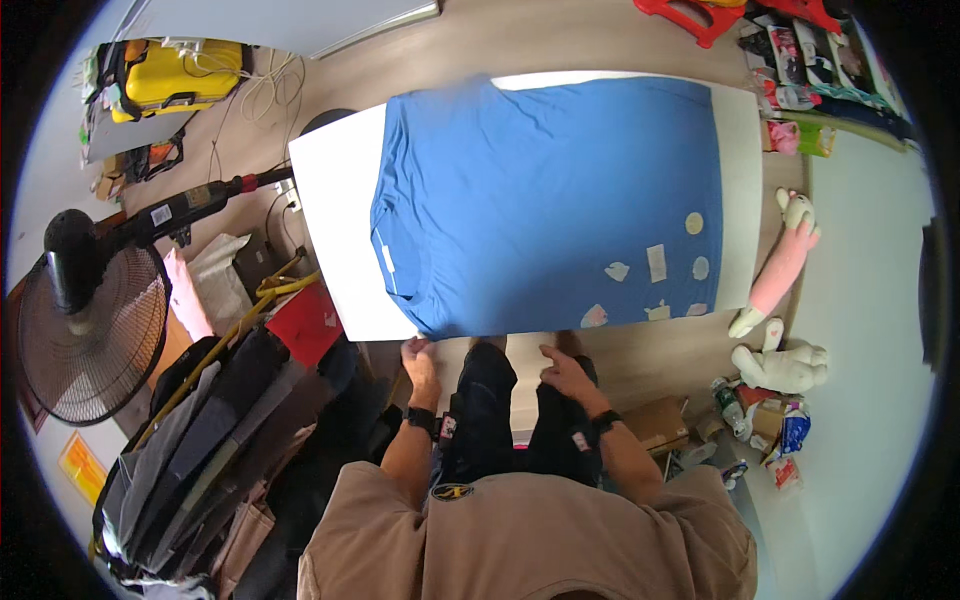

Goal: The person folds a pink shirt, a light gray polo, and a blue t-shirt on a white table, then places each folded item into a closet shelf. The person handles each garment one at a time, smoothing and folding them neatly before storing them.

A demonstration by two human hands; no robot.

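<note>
A blue T-shirt [547, 187] lies spread over a white tabletop [337, 225], its neckline towards the left and its hem towards the right. Small pale patches, one of them a rectangular patch [657, 262], dot the cloth near the hem on my side. My left hand [421, 367] is at the near table edge, its fingertips by the shirt's near left corner; whether they pinch the cloth is unclear. Just off the same edge, my right hand [571, 379] hovers above my leg with the index finger extended and nothing visible in it.
A black fan [90, 322] and a rack of hanging clothes [210, 442] crowd the left side. Beyond them sits a yellow case [180, 79] with loose cables. Plush toys [780, 262] lie at the right, near a cardboard box [654, 424] and a plastic bottle [731, 409].
</note>
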